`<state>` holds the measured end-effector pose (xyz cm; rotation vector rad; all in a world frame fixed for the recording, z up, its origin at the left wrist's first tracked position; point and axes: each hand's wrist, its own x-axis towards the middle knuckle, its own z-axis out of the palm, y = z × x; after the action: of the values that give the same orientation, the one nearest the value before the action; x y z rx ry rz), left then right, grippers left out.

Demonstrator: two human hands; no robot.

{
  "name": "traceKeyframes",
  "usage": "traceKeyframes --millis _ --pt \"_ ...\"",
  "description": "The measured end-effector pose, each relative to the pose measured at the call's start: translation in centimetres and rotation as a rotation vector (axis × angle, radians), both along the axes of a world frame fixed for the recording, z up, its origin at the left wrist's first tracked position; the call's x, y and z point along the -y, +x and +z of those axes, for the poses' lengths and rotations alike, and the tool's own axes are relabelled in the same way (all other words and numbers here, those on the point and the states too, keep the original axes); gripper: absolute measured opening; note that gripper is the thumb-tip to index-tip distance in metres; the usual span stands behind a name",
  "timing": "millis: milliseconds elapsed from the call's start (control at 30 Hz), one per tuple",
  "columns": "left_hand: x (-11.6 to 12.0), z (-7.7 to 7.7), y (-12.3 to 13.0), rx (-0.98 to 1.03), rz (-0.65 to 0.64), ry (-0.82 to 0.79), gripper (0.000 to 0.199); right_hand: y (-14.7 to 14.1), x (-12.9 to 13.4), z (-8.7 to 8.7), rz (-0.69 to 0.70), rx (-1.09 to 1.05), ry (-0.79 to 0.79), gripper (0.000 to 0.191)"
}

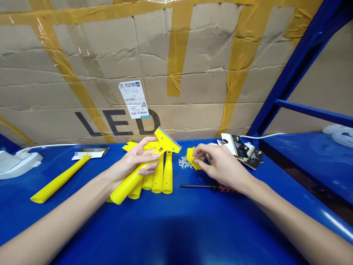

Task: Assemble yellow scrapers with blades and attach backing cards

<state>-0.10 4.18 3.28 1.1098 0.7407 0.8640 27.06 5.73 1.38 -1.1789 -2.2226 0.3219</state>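
My left hand [142, 158] is wrapped round a yellow scraper [128, 184], its head tilted up to the right with a metal blade along the edge. Behind and beneath it lie several yellow handles [167, 176] side by side. My right hand [217, 162] is at a small stack of yellow plastic pieces [190, 156], thumb and index finger pinched together; what is between them, if anything, is hidden. Small silvery screws [182, 162] lie just left of that stack. Below my right hand is a screwdriver [198, 186] with a black shaft and a red and black handle.
Another yellow scraper [63, 176] lies at the left, its head on a card. Black and white cards [242, 151] sit beyond my right hand. A large taped carton [154, 66] stands behind the blue surface [165, 235]; a blue metal frame [289, 81] rises at right.
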Motion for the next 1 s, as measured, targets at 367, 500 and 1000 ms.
traceKeyframes --millis 367,500,1000 --pt "0.0 0.0 -0.5 -0.023 -0.024 -0.008 0.037 -1.1 0.5 -1.1 0.025 0.366 0.068 0.015" --pt "-0.1 0.0 -0.7 -0.035 -0.045 -0.017 0.038 -1.3 0.7 -1.0 0.058 0.363 0.07 0.017" --pt "0.2 -0.1 0.4 -0.019 -0.028 -0.002 0.04 -1.0 1.3 0.9 0.163 0.275 -0.06 0.021"
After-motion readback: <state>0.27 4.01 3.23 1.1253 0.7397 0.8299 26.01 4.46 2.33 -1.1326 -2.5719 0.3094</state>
